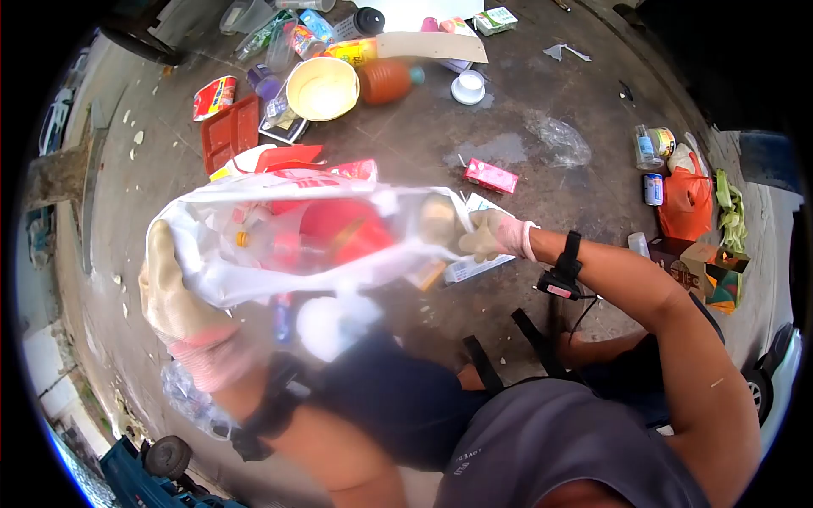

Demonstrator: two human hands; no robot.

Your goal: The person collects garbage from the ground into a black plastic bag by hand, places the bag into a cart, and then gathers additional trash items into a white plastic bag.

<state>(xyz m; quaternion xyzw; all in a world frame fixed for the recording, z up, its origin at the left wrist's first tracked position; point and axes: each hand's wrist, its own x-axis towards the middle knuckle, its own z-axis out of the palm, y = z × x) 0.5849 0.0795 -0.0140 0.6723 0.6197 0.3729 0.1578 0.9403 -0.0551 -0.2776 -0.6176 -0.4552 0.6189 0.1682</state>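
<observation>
A white plastic bag (212, 275) is stretched wide between my two gloved hands, its mouth facing up. My left hand (174, 292) grips the rim at the left, fingers wrapped over the edge. At the right end, my right hand (495, 236) is closed on the rim. Inside the bag lie a red item (339, 224) and a clear bottle with an orange cap (244, 240); other contents are blurred. A white rounded item (330, 326), smeared by motion, shows just below the bag.
Beyond the bag lie a cream bowl (323, 89), an orange-brown bottle (388, 81), a red tray (230, 134) and a pink carton (490, 176). An orange bag (686, 203), a blue can (653, 189) and boxes (703, 267) stand at the right.
</observation>
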